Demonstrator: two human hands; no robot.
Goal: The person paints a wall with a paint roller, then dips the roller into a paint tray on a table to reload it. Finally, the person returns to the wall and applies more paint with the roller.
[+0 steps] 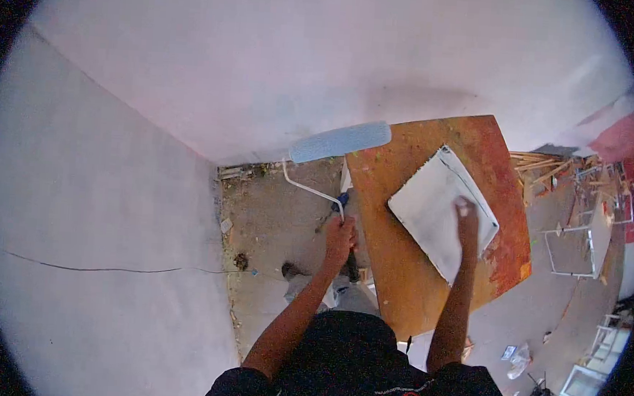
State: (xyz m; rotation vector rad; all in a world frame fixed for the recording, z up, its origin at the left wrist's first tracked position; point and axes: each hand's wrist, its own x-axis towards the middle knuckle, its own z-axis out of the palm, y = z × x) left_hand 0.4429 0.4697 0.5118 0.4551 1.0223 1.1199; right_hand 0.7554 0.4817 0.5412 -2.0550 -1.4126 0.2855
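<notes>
Roller handle [340, 201] inside left fingers [342, 230]; right fingers [465, 208] atop tray [422, 197].

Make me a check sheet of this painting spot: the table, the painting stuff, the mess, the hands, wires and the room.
Surface: orange-brown board, paint-stained, carrying the white paint tray.
Job's things: paint roller, pale blue sleeve, raised beside the board; tray lies flat on the board.
Clutter: wood scraps and white frames on the floor at the right.
Grips: left hand closed on the roller's handle; right hand rests on the tray, clasp unclear.
Cables: thin dark line on the left wall; wire or crack, cannot tell.
Surroundings: it meets a second pale wall in a corner; dusty floor.
</notes>
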